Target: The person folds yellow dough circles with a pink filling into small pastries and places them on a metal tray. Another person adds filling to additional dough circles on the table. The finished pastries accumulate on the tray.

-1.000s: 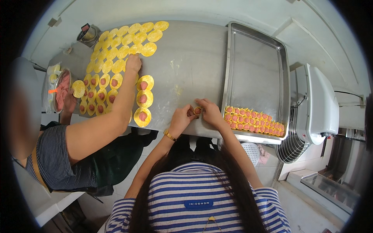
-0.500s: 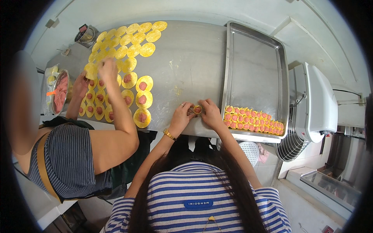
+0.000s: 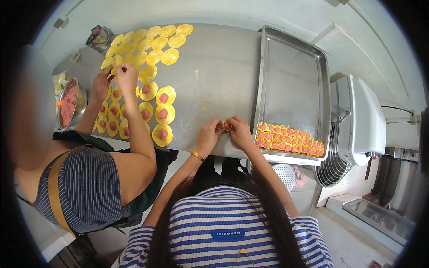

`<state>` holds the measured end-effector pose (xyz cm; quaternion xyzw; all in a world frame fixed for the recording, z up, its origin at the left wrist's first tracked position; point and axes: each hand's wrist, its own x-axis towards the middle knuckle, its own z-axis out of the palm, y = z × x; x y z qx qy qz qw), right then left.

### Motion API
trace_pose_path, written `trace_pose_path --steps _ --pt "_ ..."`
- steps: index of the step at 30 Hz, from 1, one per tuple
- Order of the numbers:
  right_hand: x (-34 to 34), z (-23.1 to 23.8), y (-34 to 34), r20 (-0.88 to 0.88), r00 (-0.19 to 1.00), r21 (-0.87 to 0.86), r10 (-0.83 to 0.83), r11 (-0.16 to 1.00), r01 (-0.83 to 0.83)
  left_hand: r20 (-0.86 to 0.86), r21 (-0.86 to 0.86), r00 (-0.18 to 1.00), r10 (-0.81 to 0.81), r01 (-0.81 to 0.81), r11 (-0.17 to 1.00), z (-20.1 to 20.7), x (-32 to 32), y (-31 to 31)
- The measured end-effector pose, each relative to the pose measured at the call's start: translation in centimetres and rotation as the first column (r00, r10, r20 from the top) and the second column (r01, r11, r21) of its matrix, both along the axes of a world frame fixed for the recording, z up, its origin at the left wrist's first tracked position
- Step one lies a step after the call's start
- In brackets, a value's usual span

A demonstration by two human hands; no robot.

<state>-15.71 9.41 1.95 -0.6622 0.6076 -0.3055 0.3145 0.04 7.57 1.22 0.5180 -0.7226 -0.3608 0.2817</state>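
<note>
My left hand [image 3: 209,135] and my right hand [image 3: 239,130] meet near the front edge of the steel table [image 3: 219,80], both pinching one small dumpling [image 3: 227,126] with a yellow wrapper and pink filling. Just right of my hands, a steel tray [image 3: 290,76] holds rows of finished dumplings [image 3: 289,139] along its near edge. To my left, round yellow wrappers [image 3: 147,44] cover the table, several topped with pink filling [image 3: 161,113].
A person in a dark striped top stands at the left, both hands [image 3: 117,77] on the wrappers. A metal bowl of pink filling [image 3: 69,102] sits beside that person. A small jar [image 3: 99,38] stands at the far left. A white machine [image 3: 359,118] stands right of the tray.
My hands stay together on the dumpling, working it slightly. The person at the left has drawn the outstretched arm back and now has both hands over the wrappers.
</note>
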Motion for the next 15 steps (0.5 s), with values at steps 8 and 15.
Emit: trace_pose_path --steps 8,15 --pt "0.3 0.4 0.0 -0.166 0.976 -0.12 0.139 0.98 -0.159 -0.043 0.065 0.996 0.075 -0.073 0.995 -0.8 1.7 0.9" --pt "-5.3 2.4 0.6 0.041 0.998 -0.155 -0.038 0.987 0.044 -0.024 0.047 0.998 0.061 -0.06 0.997 -0.5 2.3 1.4"
